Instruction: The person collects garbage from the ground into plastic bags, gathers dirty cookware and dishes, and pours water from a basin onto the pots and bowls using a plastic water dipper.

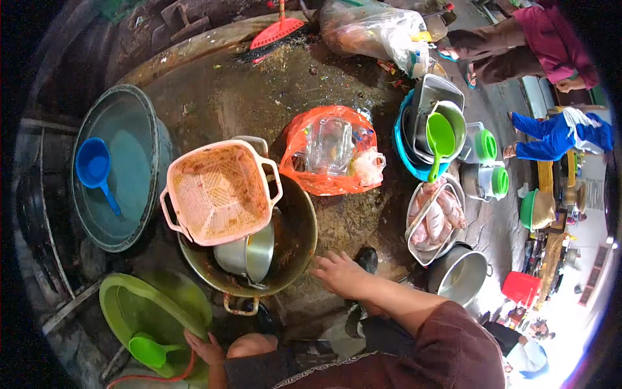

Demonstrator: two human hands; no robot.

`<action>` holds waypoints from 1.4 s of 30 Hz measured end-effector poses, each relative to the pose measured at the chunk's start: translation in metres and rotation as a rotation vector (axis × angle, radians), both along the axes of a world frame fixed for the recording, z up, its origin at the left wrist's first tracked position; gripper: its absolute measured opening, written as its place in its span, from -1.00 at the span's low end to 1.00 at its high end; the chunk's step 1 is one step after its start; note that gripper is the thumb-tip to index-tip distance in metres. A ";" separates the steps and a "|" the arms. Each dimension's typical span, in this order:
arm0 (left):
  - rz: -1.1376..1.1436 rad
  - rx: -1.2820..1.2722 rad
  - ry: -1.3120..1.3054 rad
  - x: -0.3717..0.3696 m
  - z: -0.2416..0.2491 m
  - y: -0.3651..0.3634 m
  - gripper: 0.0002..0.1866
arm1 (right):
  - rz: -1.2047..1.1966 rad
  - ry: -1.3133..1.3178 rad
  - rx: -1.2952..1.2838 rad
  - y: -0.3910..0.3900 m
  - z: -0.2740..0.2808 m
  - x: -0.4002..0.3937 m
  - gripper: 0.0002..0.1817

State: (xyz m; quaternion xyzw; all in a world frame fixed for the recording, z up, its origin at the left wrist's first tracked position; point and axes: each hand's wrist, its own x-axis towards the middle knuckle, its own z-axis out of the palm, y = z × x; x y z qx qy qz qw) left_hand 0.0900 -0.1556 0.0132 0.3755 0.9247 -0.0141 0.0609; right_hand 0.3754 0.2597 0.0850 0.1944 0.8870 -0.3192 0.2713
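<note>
At the lower left, my left hand is at the edge of a green tub, its fingers apart. A green dipper lies in that tub. My right hand reaches over the wet floor with its fingers stretched out and nothing in them, just right of a large dirty pot. Inside the pot sits a smaller metal pot. Across the large pot's top rests a stained pink basket. An orange plastic bag with clear plastic containers stands beyond my right hand.
A round basin of water holds a blue dipper. To the right are a tray of raw meat, stacked metal pans, a green ladle and a pot. A red broom lies behind. People stand at the right.
</note>
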 end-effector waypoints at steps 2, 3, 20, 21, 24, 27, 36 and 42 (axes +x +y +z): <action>0.024 0.033 -0.022 0.004 0.017 0.019 -0.29 | -0.002 0.047 0.000 -0.019 -0.017 -0.001 -0.52; -0.038 0.068 0.022 0.001 0.010 0.013 -0.30 | 0.012 0.022 -0.013 -0.026 -0.015 -0.003 -0.56; 0.535 -0.445 -0.311 0.100 0.105 0.194 -0.27 | -0.628 -0.041 -0.283 -0.058 0.009 0.116 -0.61; 0.456 -0.383 -0.395 0.117 0.110 0.204 -0.29 | -0.732 -0.052 -0.264 -0.049 0.020 0.125 -0.61; 0.194 -0.360 -0.633 0.171 0.141 0.237 -0.34 | -1.016 0.026 -0.253 -0.022 0.071 0.167 -0.66; 0.075 -0.425 -0.804 0.202 0.185 0.267 -0.36 | -1.117 -0.173 -0.105 -0.016 0.124 0.232 -0.68; 0.276 -0.233 -0.539 0.126 0.255 0.248 -0.53 | -1.072 -0.570 -0.071 -0.126 0.186 0.478 -0.71; 0.511 -0.316 -0.384 0.082 0.341 0.198 -0.60 | -1.082 -0.499 -0.151 -0.127 0.229 0.498 -0.65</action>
